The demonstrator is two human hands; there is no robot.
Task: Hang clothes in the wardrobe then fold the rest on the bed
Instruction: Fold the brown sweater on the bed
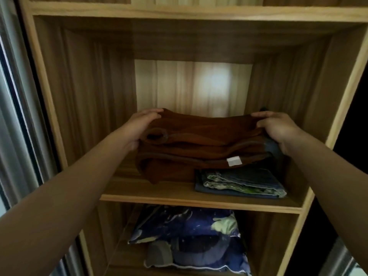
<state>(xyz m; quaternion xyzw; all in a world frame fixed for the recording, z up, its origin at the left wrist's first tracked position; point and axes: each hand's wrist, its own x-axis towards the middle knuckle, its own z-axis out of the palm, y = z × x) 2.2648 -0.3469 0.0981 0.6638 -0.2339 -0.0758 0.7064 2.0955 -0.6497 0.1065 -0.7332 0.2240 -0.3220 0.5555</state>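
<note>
A folded brown garment (199,140) with a small white tag sits inside a wooden wardrobe compartment, held at both ends. My left hand (139,126) grips its left edge, thumb on top. My right hand (278,128) grips its right edge, where a bit of grey-blue cloth also shows under the fingers. The garment's lower right part rests over folded blue jeans (243,182) lying on the shelf (159,196). Whether the brown garment's left side touches the shelf I cannot tell.
The wardrobe's wooden frame (45,86) walls the compartment on both sides, with another shelf board (179,14) above. On the shelf below lies a dark blue patterned pillow or bedding bundle (189,236). A metallic sliding-door edge (16,116) runs down the left.
</note>
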